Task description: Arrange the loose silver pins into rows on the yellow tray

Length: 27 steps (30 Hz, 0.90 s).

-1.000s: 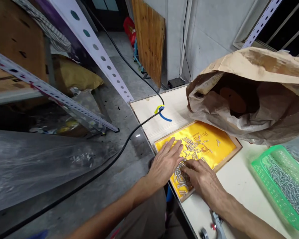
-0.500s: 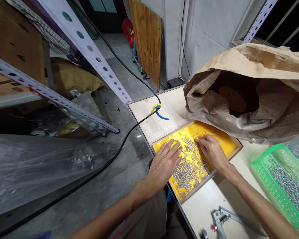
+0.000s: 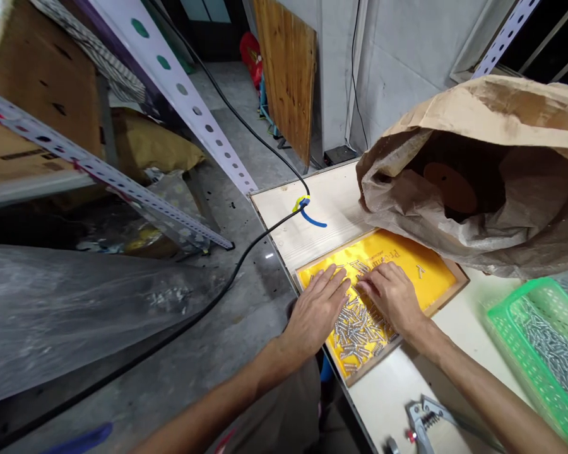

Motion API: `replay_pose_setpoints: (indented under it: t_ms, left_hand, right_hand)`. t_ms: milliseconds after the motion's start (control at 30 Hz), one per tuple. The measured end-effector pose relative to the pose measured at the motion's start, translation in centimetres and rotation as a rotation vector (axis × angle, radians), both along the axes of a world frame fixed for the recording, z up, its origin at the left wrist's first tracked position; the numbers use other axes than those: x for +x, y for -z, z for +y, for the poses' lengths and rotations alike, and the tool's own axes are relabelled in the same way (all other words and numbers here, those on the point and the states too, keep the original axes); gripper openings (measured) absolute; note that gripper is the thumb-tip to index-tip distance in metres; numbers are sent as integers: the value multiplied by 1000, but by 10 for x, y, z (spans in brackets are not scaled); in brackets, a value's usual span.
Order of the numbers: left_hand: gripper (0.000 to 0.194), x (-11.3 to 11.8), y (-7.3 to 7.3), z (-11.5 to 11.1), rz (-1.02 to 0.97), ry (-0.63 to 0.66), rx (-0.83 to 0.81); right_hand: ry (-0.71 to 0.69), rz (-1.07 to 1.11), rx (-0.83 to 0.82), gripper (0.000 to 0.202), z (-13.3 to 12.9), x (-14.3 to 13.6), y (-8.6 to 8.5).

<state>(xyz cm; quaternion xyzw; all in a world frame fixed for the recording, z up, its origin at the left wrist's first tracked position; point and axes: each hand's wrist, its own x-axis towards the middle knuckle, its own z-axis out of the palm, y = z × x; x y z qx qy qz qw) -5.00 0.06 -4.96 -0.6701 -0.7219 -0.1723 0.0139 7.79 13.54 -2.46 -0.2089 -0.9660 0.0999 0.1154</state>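
Observation:
Many small metal screws (image 3: 360,328) lie loose in a shallow tray (image 3: 366,372) lined with a printed yellow sheet (image 3: 426,277). My left hand (image 3: 318,306) rests flat over the tray's left side, fingers stretched out and almost together. Close to its fingertips, my right hand (image 3: 392,296) bends over the screws with thumb and fingers drawn together. Whatever those fingertips pinch is hidden. A few screws (image 3: 420,271) lie apart on the bare yellow area right of my right hand.
A large open paper sack (image 3: 416,233) stands behind the tray. To the right is a green basket (image 3: 511,302) of screws. Pliers (image 3: 421,422) lie near the table's front. A black cable (image 3: 246,258) crosses the table's left edge. Perforated metal shelving (image 3: 213,135) stands left.
My right hand has moved left, nearer my left hand, over the screws. A few screws now show on the yellow sheet to its right. The whole view has shifted slightly.

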Motion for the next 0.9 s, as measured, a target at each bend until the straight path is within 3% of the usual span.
replay_pose_setpoints:
  t_ms: [200,400,567,700,900]
  left_hand:
    - [32,1,1,1,-72,-54,41]
    - [28,-1,-8,5,-151,-39,135]
    - [26,2,-23,15,-276,-24,214]
    - [19,12,-32,14,-328,63,177]
    - [15,23,-25,-1,-339,22,92]
  right_hand:
    - [42,-251,66,8,-9,-15,-6]
    - [40,-324,58,13,-4,-12,-12]
    - [-1,-157,-275,13,6,0,-23]
    - [-26,31,-562,14,-1,12,-30]
    - [187,174,-1028,23,-24,27,-16]
